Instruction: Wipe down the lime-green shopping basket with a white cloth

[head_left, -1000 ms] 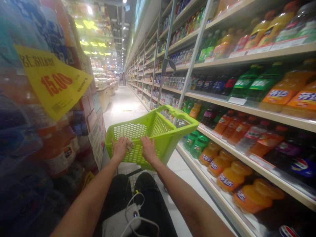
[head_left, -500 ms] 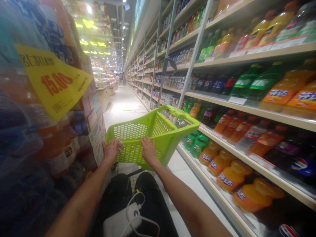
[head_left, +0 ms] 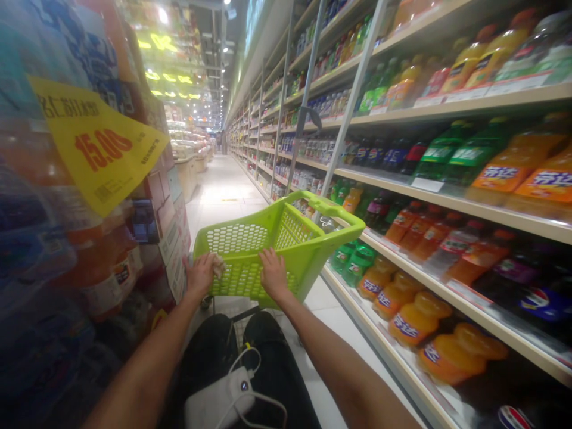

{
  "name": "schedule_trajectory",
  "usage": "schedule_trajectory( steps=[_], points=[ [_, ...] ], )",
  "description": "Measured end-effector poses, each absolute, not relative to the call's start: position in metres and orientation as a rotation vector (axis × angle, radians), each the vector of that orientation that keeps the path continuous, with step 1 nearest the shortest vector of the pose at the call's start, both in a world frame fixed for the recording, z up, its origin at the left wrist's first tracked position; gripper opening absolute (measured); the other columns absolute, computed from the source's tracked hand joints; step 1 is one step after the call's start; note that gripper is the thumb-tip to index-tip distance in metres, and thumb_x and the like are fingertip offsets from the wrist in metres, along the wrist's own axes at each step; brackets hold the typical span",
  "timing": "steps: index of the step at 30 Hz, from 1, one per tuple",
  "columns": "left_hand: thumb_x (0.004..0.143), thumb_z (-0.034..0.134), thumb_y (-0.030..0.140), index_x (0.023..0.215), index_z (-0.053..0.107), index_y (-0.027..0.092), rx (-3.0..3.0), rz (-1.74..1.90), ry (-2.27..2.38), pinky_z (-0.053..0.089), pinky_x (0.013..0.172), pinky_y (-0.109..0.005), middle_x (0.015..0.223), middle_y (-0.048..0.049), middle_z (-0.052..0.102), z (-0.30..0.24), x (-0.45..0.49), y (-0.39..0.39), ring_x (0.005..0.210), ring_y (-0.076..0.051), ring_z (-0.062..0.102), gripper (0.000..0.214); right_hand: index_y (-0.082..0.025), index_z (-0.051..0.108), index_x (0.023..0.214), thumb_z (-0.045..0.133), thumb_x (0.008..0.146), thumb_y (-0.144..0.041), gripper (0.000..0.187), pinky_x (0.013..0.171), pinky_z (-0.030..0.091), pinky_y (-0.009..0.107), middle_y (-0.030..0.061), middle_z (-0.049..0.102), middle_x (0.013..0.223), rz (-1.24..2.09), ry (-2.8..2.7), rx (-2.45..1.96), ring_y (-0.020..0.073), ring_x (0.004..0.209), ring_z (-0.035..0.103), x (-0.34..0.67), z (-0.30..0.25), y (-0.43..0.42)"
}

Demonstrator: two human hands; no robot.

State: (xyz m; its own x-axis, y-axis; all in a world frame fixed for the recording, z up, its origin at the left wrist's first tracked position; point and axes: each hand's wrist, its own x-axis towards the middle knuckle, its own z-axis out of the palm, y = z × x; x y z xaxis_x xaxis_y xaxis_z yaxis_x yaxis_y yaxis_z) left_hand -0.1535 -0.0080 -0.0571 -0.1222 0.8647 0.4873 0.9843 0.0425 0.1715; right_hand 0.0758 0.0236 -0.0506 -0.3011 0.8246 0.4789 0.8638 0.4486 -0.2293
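A lime-green plastic shopping cart (head_left: 308, 262) with perforated walls stands crosswise before my knees. My left hand (head_left: 203, 275) is closed over the cart's near left corner. Beside its fingertips, against the rim, is a small crumpled pale thing (head_left: 218, 266), perhaps a tissue; I cannot tell for sure. The fingers of my right hand (head_left: 272, 274) hook over the middle of the near rim, the thumb and palm on my side of the wall. On my lap rests a white power bank (head_left: 218, 402) with a white cable plugged in.
Along the right run shelves (head_left: 469, 205) of soft drink bottles, with orange soda bottles (head_left: 411, 319) on the lowest one. Close on the left rise stacked bottle packs and cartons (head_left: 167, 232) with a yellow price sign (head_left: 102, 149). A pale tiled aisle (head_left: 218, 185) stretches ahead.
The cart has shifted very slightly to the right. My right hand has moved a little right with it, its fingers now more curled over the rim. My left hand stays at the corner.
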Motion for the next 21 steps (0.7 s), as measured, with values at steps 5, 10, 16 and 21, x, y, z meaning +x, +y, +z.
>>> schedule_trajectory(
  steps=[5,10,16,21],
  points=[
    [0.087,0.031,0.020,0.121,0.049,0.023,-1.781,-0.732,-2.147,0.017,0.107,-0.053,0.131,-0.0063,0.051,-0.063,-0.167,-0.007,0.118,-0.023,0.047,0.039,-0.014,0.044,0.130,0.041,0.076,-0.008,0.054,0.109,0.012,0.047,0.0093,0.038,0.141,-0.097,-2.173,-1.403,0.0214,0.135,0.019,0.073,-0.051,0.023],
    [0.085,0.033,0.016,0.119,0.051,0.023,-1.937,-0.735,-2.035,0.022,0.107,-0.049,0.132,-0.0062,0.050,-0.053,-0.132,0.002,0.121,-0.020,0.045,0.039,-0.012,0.044,0.130,0.042,0.077,-0.011,0.053,0.109,0.010,0.048,0.0101,0.038,0.141,-0.095,-2.184,-1.417,0.0234,0.135,0.021,0.071,-0.045,0.020],
    [0.086,0.034,0.017,0.123,0.047,0.027,-2.041,-0.687,-1.993,0.017,0.108,-0.052,0.136,-0.0051,0.046,-0.048,-0.124,0.003,0.123,-0.020,0.042,0.041,-0.016,0.041,0.131,0.042,0.078,-0.012,0.054,0.109,0.006,0.051,0.0091,0.034,0.143,-0.132,-2.253,-1.312,0.0234,0.135,0.019,0.059,-0.039,0.017],
    [0.087,0.032,0.018,0.120,0.049,0.023,-1.860,-0.765,-2.101,0.014,0.105,-0.060,0.132,-0.0085,0.050,-0.060,-0.161,-0.004,0.116,-0.023,0.050,0.038,-0.015,0.042,0.131,0.042,0.078,-0.012,0.053,0.108,0.006,0.053,0.0093,0.034,0.143,-0.104,-2.251,-1.283,0.0239,0.135,0.020,0.052,-0.038,0.013]
  ],
)
